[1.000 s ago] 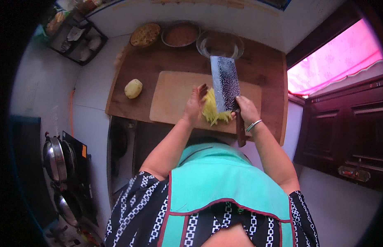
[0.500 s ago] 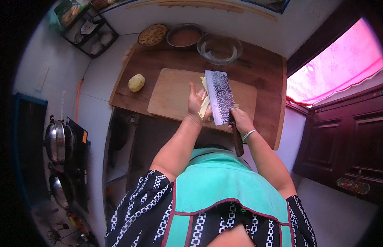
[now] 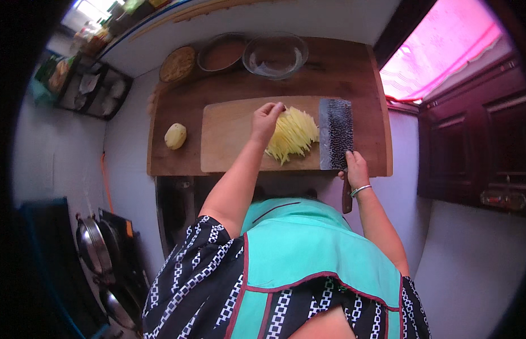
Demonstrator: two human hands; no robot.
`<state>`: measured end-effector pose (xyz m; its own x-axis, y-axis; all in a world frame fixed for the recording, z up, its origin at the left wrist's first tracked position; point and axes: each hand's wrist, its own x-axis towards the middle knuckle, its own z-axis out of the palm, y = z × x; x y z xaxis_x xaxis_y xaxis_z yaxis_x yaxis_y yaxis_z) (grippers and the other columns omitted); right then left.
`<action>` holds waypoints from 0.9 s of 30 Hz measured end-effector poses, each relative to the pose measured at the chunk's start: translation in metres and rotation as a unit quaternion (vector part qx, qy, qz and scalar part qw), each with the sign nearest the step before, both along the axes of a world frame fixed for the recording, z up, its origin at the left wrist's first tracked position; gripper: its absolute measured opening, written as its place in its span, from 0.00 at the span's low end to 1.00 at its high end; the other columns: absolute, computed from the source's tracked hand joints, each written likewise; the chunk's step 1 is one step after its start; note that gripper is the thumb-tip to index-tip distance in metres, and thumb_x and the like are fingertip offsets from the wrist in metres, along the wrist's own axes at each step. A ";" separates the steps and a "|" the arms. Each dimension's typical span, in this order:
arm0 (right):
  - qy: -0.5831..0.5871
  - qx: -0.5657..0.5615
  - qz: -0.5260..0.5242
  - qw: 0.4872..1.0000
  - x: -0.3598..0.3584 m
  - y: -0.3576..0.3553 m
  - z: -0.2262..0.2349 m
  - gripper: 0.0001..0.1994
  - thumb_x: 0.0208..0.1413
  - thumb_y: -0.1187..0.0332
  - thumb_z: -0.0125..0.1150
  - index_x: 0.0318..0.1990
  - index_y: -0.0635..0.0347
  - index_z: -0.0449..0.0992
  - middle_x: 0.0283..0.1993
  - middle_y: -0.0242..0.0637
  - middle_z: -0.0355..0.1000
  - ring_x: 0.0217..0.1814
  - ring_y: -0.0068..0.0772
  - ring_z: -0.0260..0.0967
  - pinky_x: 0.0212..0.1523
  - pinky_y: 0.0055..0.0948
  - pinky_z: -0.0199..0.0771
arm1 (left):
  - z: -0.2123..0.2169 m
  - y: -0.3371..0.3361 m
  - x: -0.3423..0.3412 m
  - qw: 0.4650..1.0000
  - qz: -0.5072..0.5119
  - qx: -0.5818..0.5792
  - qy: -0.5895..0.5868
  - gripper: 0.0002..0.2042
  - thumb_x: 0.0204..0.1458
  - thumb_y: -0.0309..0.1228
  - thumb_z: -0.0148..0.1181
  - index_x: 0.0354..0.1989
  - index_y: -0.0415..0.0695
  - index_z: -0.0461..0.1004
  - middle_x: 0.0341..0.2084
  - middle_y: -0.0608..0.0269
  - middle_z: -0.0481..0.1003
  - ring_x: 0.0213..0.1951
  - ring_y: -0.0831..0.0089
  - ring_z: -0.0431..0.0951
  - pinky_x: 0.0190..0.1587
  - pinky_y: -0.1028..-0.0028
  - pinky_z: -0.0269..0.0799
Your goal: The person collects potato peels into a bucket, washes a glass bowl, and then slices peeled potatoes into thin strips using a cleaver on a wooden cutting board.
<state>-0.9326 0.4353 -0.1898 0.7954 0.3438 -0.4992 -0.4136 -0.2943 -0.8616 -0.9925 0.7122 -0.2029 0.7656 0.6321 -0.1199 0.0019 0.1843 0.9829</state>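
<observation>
My right hand [image 3: 356, 167] is closed around the dark handle of a wide cleaver [image 3: 336, 134], whose blade stands over the right end of the wooden cutting board [image 3: 226, 135]. Thin pale-yellow potato shreds [image 3: 294, 134] lie fanned out in a heap on the board, left of the blade. At the heap's upper left edge is my left hand [image 3: 266, 120], its fingertips pinched together; what they hold, if anything, is too small to make out. A whole peeled potato [image 3: 174, 136] sits on the brown table, left of the board.
Along the table's [image 3: 342, 68] far edge stand a bowl of pale pieces [image 3: 178, 63], a bowl with reddish-brown contents [image 3: 222, 53] and a clear glass bowl [image 3: 275, 55]. A black shelf rack [image 3: 93, 87] is at far left. Metal pans [image 3: 94, 243] hang lower left.
The shreds that lay against my open left hand under the blade are now spread on the board. My right hand has carried the cleaver right; my left fingers have closed into a pinch.
</observation>
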 end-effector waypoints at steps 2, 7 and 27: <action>-0.035 -0.051 -0.039 0.997 -0.011 -0.015 -0.009 0.12 0.60 0.62 0.46 0.30 0.60 0.65 0.19 0.30 0.63 0.11 0.21 0.62 0.10 0.22 0.62 | -0.012 -0.006 -0.004 0.967 -0.051 0.245 0.054 0.09 0.53 0.33 0.56 0.32 0.38 0.75 0.29 0.63 0.75 0.33 0.74 0.75 0.37 0.76 0.70; -0.062 -0.179 -0.125 0.974 -0.038 -0.007 -0.003 0.12 0.59 0.62 0.47 0.28 0.60 0.61 0.18 0.32 0.63 0.12 0.24 0.64 0.11 0.24 0.64 | -0.020 0.028 -0.009 0.939 -0.150 0.308 0.006 0.16 0.48 0.38 0.58 0.42 0.41 0.73 0.48 0.50 0.69 0.51 0.55 0.68 0.52 0.66 0.63; -0.186 -0.257 -0.164 0.934 -0.099 0.223 -0.040 0.14 0.57 0.62 0.48 0.31 0.67 0.63 0.23 0.54 0.70 0.19 0.46 0.71 0.24 0.43 0.70 | -0.017 0.077 0.026 0.786 -0.253 0.564 0.026 0.33 0.43 0.59 0.53 0.58 0.57 0.64 0.60 0.57 0.58 0.62 0.52 0.52 0.59 0.43 0.37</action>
